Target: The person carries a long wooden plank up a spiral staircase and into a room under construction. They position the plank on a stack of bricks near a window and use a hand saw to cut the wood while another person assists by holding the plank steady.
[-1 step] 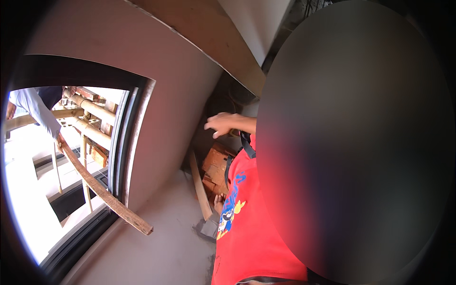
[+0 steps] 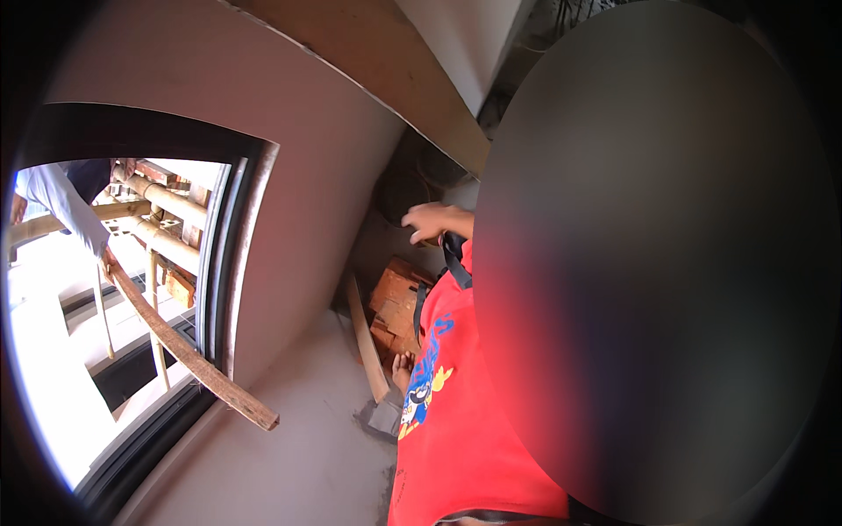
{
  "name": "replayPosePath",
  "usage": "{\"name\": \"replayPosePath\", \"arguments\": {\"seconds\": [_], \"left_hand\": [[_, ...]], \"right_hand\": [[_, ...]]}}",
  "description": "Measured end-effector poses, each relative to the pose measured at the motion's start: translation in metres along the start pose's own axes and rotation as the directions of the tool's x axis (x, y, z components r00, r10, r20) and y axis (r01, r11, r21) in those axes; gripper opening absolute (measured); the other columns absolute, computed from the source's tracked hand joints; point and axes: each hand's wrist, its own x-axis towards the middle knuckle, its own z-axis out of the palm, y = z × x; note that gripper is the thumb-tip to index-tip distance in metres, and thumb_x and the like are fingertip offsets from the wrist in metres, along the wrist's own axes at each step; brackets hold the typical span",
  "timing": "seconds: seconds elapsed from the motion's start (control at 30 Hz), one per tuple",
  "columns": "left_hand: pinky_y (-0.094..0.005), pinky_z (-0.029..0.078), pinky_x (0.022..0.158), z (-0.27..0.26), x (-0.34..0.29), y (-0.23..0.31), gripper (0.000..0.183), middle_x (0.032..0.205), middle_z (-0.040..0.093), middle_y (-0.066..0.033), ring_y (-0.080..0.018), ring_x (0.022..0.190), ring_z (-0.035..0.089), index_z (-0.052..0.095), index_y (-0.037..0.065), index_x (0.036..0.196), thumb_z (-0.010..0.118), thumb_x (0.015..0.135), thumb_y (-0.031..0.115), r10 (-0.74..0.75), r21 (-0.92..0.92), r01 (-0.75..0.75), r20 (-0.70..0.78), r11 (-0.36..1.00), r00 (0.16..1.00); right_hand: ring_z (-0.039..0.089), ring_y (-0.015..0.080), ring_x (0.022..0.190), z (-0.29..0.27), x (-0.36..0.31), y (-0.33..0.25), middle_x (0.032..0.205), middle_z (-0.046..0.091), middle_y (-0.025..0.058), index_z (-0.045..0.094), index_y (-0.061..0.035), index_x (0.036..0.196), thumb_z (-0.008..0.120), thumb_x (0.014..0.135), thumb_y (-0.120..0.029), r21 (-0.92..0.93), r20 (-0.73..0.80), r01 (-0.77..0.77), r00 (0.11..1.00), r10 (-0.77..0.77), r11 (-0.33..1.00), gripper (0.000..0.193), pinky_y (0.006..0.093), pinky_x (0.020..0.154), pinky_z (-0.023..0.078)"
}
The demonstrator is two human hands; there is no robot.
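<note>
Neither of my own hands shows. Close by at the right, a person in a red printed shirt (image 2: 469,412) fills much of the view, partly under a large blurred oval. That person's raised hand (image 2: 425,221) has its fingers slightly bent, and I make out nothing in it. Lower down, skin-coloured digits (image 2: 403,368) peek out beside the shirt; I cannot tell if they are a hand or a foot. Through the window, another person in a pale sleeve (image 2: 66,206) grips a long wooden strip (image 2: 197,355), whose near end reaches past the frame.
A dark window frame (image 2: 215,263) stands at the left, with bamboo poles (image 2: 171,237) outside. Reddish-brown tiles or boards (image 2: 395,302) lie in the corner beside a narrow wooden plank (image 2: 367,342). A brown beam (image 2: 368,66) crosses the top, and round dark containers (image 2: 408,188) sit below it.
The raised hand of the person in red has shifted slightly to the right, toward their body. The wooden strip is almost unmoved.
</note>
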Motion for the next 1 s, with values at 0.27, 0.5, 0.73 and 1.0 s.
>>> {"name": "replayPosePath", "arguments": {"seconds": [0.27,0.5,0.73,1.0], "left_hand": [[-0.0353,0.056,0.077,0.063,-0.051,-0.026,0.045,0.099,0.068,-0.0107,-0.0231,0.089,0.068,0.048,0.003,0.130,0.066,0.090,0.016,-0.092,0.056,0.089,0.051,0.994,0.994],[-0.0302,0.054,0.070,0.072,-0.091,-0.086,0.032,0.089,0.069,-0.0072,-0.0184,0.079,0.067,0.057,0.005,0.119,0.065,0.091,0.019,-0.229,0.080,0.219,0.161,0.972,0.960],[-0.0322,0.055,0.062,0.103,-0.105,-0.048,0.028,0.087,0.069,-0.0110,-0.0186,0.075,0.068,0.058,0.000,0.116,0.062,0.091,0.013,-0.010,-0.119,-0.007,-0.139,0.993,0.990],[-0.0280,0.048,0.050,0.154,-0.125,-0.123,0.025,0.083,0.068,-0.0059,-0.0135,0.066,0.066,0.062,0.003,0.113,0.060,0.092,0.015,-0.032,-0.144,-0.014,-0.316,0.989,0.948]], "right_hand": [[0.056,0.0367,0.117,0.158,-0.353,0.214,0.126,0.059,0.0197,0.060,-0.0032,0.119,0.068,0.079,-0.042,0.467,-0.100,-0.867,0.140,0.985,0.171,0.056,0.0422,0.097,0.046],[0.067,0.0344,0.095,0.243,-0.361,0.269,0.107,0.068,0.0195,0.070,-0.0059,0.103,0.065,0.082,-0.035,-0.032,-0.072,-0.860,0.510,0.857,0.509,0.036,0.0446,0.080,0.053],[0.067,0.0332,0.095,0.215,-0.293,0.274,0.112,0.067,0.0178,0.066,-0.0066,0.112,0.066,0.082,-0.031,0.230,0.094,-0.757,0.642,0.761,0.611,0.039,0.0444,0.081,0.053],[0.065,0.0214,0.070,0.086,-0.217,0.282,0.086,0.067,0.0054,0.064,-0.0134,0.114,0.068,0.083,-0.021,0.651,0.014,-0.621,0.585,0.811,0.437,0.033,0.0398,0.059,0.053]]}}
